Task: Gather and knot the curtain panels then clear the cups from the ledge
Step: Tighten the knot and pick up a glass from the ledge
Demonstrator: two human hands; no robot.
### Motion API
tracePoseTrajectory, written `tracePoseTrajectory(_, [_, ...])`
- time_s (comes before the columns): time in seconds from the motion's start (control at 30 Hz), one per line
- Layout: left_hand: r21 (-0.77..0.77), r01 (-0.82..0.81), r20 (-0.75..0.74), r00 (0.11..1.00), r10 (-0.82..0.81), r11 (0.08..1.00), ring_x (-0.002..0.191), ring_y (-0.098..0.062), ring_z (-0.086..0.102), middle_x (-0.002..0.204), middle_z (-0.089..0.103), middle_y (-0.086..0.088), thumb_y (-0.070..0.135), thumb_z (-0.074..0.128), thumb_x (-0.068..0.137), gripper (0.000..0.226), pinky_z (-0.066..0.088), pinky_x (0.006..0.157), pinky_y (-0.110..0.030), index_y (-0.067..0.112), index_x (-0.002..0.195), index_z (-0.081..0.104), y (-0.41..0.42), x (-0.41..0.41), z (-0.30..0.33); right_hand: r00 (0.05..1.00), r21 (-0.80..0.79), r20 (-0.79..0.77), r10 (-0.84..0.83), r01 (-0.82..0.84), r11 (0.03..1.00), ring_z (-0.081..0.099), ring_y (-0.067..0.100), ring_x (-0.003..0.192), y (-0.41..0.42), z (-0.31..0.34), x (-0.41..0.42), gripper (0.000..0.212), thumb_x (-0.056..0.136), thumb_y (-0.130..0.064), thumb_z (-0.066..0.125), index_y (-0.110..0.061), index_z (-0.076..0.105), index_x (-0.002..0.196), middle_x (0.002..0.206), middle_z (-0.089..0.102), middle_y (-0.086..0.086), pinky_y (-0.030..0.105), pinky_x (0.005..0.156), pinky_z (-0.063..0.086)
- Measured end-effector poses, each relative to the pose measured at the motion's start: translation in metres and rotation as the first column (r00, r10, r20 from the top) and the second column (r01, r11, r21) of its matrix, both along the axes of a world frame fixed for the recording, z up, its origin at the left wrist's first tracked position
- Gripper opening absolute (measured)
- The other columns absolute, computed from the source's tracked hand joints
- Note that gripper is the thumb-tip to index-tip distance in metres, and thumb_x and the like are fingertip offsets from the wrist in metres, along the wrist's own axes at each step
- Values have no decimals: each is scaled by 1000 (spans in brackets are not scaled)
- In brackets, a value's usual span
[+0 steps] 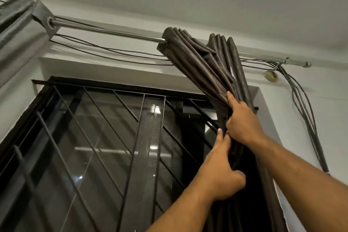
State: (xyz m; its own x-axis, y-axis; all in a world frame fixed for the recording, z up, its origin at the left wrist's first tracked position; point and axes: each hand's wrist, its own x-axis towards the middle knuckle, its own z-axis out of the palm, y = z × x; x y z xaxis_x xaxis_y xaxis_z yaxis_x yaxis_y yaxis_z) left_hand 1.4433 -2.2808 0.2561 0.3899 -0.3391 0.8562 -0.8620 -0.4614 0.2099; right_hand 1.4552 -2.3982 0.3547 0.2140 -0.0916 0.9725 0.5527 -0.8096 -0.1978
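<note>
Both your grips clamp the brown curtain (203, 66) bunched at the rod's (105, 31) right: left hand (221, 173) below, right hand (243, 120) above; window grille (94, 137) behind, cables (301, 100) just right

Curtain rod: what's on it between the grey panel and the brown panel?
Head view: the curtain rod is bare between the grey panel and the brown panel; cables sag just below it.

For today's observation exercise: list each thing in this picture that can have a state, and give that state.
Brown curtain: bunched, on the rod, not knotted.
Grey curtain: pushed to the rod's left end.
Left hand: grips the brown curtain.
Right hand: grips it higher up.
Window: uncovered, behind a grille.
</note>
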Motion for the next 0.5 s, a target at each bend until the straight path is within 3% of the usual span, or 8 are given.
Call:
tracePoseTrajectory(0.13, [19,17,-94,995,-15,1000,148,-16,37,165,-10,31,13,60,76,107,52,77,-12,52,156,1,-25,9,-15,999,27,-28,-23,24,999,58,39,116,-27,-16,4,88,93,2,51,-29,12,165,149,41,22,44,93,49])
tracePoseTrajectory(0.2, [8,26,-110,994,-25,1000,153,-12,24,166,-7,27,15,61,76,108,43,94,-6,46,158,-2,-24,14,-27,999,-1,-36,-10,10,1000,59,38,113,-23,-27,6,87,95,-2,50,-30,7,165,149,41,20,44,90,50])
tracePoseTrajectory(0.23, [3,29,-106,994,-29,1000,154,-10,19,168,-3,24,16,62,75,110,38,107,-11,45,159,-3,-21,17,-34,999,-22,-34,-10,9,1000,59,36,109,-17,-32,7,86,97,-7,51,-31,4,165,148,41,18,44,87,50])
tracePoseTrajectory(0.27, [-5,41,-99,994,-41,999,153,-12,24,168,5,21,17,62,73,112,38,113,-20,48,157,-4,-16,18,-41,1000,-43,-23,-20,19,999,60,35,102,-10,-37,8,85,98,-13,51,-31,1,165,149,40,16,42,81,50])
tracePoseTrajectory(0.33, [-66,84,-64,994,-89,994,143,-12,43,164,25,16,15,63,70,114,46,111,-32,56,155,-2,-5,20,-54,998,-84,14,-61,62,994,58,31,89,12,-51,11,86,100,-22,53,-29,-3,165,156,32,12,37,70,46])
tracePoseTrajectory(0.4, [-147,85,27,996,-82,985,146,-6,38,163,31,13,15,63,72,110,41,116,-35,47,159,4,13,26,-69,992,-91,89,-94,102,991,59,35,107,41,-71,13,88,99,-23,57,-25,-1,165,165,20,11,40,75,48])
tracePoseTrajectory(0.47, [-201,55,55,997,-44,978,145,-7,40,160,40,5,20,66,76,98,39,117,-38,29,160,17,31,27,-89,974,-35,165,-154,162,986,43,39,138,67,-90,14,88,95,-21,61,-19,6,165,168,15,15,49,99,47])
tracePoseTrajectory(0.5, [-224,40,48,998,-30,974,142,-8,44,157,45,1,23,68,77,93,41,115,-37,22,159,23,41,26,-101,961,-22,201,-191,199,980,33,39,147,80,-100,14,88,93,-20,62,-16,11,165,169,15,17,51,112,39])
